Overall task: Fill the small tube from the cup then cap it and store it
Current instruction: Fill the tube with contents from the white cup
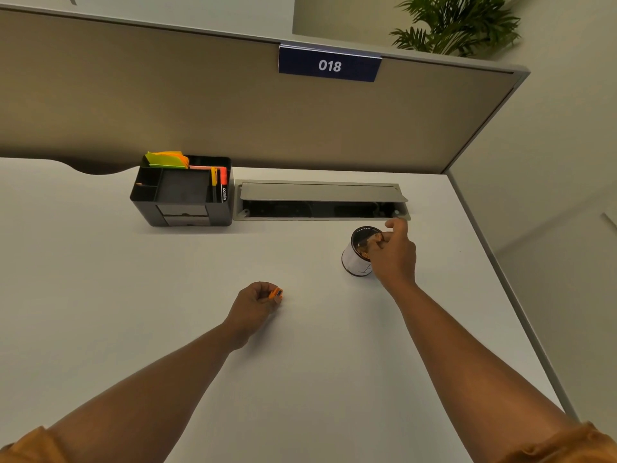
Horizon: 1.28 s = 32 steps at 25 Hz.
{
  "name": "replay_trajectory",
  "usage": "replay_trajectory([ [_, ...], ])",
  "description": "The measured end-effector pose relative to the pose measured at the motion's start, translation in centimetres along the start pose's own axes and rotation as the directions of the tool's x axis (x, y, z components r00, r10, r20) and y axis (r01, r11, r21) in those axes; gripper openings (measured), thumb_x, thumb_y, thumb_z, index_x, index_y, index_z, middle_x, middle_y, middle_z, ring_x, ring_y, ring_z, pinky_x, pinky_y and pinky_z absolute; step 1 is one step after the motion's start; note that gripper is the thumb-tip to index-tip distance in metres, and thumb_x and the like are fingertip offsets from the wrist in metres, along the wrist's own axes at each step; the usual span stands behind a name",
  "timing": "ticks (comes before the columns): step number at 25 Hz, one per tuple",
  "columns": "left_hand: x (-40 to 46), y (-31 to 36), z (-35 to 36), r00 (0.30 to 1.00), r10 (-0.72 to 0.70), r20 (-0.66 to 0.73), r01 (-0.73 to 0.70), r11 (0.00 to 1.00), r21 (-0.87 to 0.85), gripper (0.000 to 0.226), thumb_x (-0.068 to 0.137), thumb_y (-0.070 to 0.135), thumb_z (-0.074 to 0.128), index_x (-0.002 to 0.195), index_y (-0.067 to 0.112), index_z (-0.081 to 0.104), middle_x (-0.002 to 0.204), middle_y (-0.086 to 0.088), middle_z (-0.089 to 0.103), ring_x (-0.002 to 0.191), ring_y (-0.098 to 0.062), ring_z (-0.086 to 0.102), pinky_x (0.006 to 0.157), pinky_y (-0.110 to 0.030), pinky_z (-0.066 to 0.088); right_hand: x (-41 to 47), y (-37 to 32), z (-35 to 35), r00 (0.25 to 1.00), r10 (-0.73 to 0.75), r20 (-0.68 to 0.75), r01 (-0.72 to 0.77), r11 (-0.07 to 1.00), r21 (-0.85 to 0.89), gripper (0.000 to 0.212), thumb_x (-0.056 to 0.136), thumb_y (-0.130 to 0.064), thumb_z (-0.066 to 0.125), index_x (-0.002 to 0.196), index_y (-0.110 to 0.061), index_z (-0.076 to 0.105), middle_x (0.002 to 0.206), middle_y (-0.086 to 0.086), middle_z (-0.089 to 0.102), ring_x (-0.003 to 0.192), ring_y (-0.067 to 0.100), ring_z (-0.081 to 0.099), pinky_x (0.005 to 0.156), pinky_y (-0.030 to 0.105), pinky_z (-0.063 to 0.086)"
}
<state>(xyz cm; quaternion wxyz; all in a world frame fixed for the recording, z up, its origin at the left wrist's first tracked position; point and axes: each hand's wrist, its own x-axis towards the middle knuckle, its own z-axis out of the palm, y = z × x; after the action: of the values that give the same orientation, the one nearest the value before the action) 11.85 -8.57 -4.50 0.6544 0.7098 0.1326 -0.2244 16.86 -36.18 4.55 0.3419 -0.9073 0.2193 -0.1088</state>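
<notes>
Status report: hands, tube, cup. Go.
Left hand shut on orange tube. Right hand pinching at cup rim, contents unclear. Nothing in the way.

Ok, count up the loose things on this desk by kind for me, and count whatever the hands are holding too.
Cup: 1, the right hand reaching into it
Small orange tube: 1, in the left hand
Black desk organiser: 1
Sticky note pads in it: at least 2, exact number unclear
Pens or markers in it: at least 2
Total: at least 7
</notes>
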Motion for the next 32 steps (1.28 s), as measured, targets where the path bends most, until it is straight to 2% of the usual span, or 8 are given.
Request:
replay_trajectory([
  [3,0.0,-0.1,-0.1,1.0,-0.005,0.006,0.005,1.0,-0.014,0.016,0.092,0.011,0.07,0.108,0.008,0.069,0.097,-0.003,0.072,0.085,-0.015,0.066,0.078,-0.023,0.05,-0.5,-0.2,-0.1,0.992,-0.106,-0.062,0.104,0.994,-0.024,0.031,0.096,-0.019,0.061,0.121,-0.018,0.043,0.103,0.01,0.066,0.088,0.026,0.064,0.07,0.033,0.056],
  [7,0.0,-0.1,-0.1,1.0,-0.005,0.003,0.005,1.0,-0.006,0.015,0.092,0.011,0.07,0.107,0.01,0.069,0.099,-0.003,0.073,0.087,-0.015,0.066,0.08,-0.023,0.05,-0.6,0.4,-0.1,0.979,-0.2,-0.051,0.197,0.979,-0.051,0.01,0.095,-0.018,0.058,0.104,-0.016,0.054,0.097,0.009,0.065,0.091,0.029,0.061,0.07,0.034,0.052],
  [14,-0.1,0.0,-0.1,1.0,-0.003,0.0,0.003,1.0,-0.003,0.016,0.092,0.01,0.07,0.108,0.007,0.069,0.098,-0.004,0.072,0.086,-0.015,0.065,0.08,-0.024,0.05,-0.3,1.0,0.1,0.977,-0.21,-0.031,0.209,0.977,-0.045,0.021,0.094,-0.018,0.065,0.113,-0.015,0.057,0.104,0.009,0.068,0.096,0.029,0.064,0.078,0.035,0.057],
  [18,-0.1,0.1,0.0,1.0,-0.002,0.0,0.002,1.0,0.008,0.017,0.093,0.01,0.069,0.109,0.006,0.068,0.097,-0.003,0.071,0.085,-0.014,0.065,0.078,-0.023,0.049,-0.5,0.8,0.1,0.985,-0.159,-0.074,0.161,0.987,0.018,0.036,0.094,-0.021,0.065,0.126,-0.016,0.049,0.113,0.011,0.068,0.101,0.026,0.064,0.08,0.034,0.056],
  [22,-0.2,0.0,0.0,1.0,0.0,0.002,0.0,1.0,0.008,0.017,0.093,0.01,0.069,0.109,0.006,0.068,0.096,-0.003,0.071,0.083,-0.013,0.065,0.076,-0.021,0.049,-0.4,1.2,0.1,0.974,-0.216,-0.073,0.217,0.976,0.0,0.018,0.094,-0.015,0.064,0.11,-0.015,0.057,0.101,0.007,0.069,0.094,0.027,0.066,0.073,0.027,0.052],
  [25,-0.1,0.0,-0.1,1.0,-0.002,0.002,0.002,1.0,0.009,0.015,0.092,0.012,0.07,0.107,0.009,0.069,0.095,-0.002,0.071,0.081,-0.011,0.065,0.074,-0.02,0.049,-0.6,1.3,0.1,0.979,-0.178,-0.096,0.183,0.982,0.046,0.029,0.095,-0.016,0.063,0.123,-0.015,0.053,0.106,0.005,0.068,0.095,0.021,0.064,0.078,0.029,0.054],
  [29,-0.1,0.0,-0.1,1.0,-0.004,0.0,0.004,1.0,0.011,0.013,0.092,0.013,0.07,0.105,0.011,0.069,0.095,-0.001,0.071,0.082,-0.011,0.064,0.074,-0.021,0.048,-0.5,1.7,0.3,0.973,-0.213,-0.084,0.215,0.976,0.019,0.015,0.095,-0.014,0.063,0.109,-0.016,0.058,0.101,0.006,0.069,0.094,0.025,0.067,0.072,0.024,0.053],
  [32,-0.2,0.1,-0.1,1.0,-0.004,0.008,0.004,1.0,-0.001,0.012,0.092,0.013,0.07,0.104,0.012,0.069,0.095,-0.003,0.071,0.082,-0.014,0.063,0.077,-0.024,0.05,-0.4,1.6,0.2,0.978,-0.181,-0.102,0.187,0.981,0.046,0.025,0.095,-0.015,0.062,0.119,-0.016,0.054,0.104,0.006,0.068,0.094,0.023,0.065,0.077,0.029,0.055],
])
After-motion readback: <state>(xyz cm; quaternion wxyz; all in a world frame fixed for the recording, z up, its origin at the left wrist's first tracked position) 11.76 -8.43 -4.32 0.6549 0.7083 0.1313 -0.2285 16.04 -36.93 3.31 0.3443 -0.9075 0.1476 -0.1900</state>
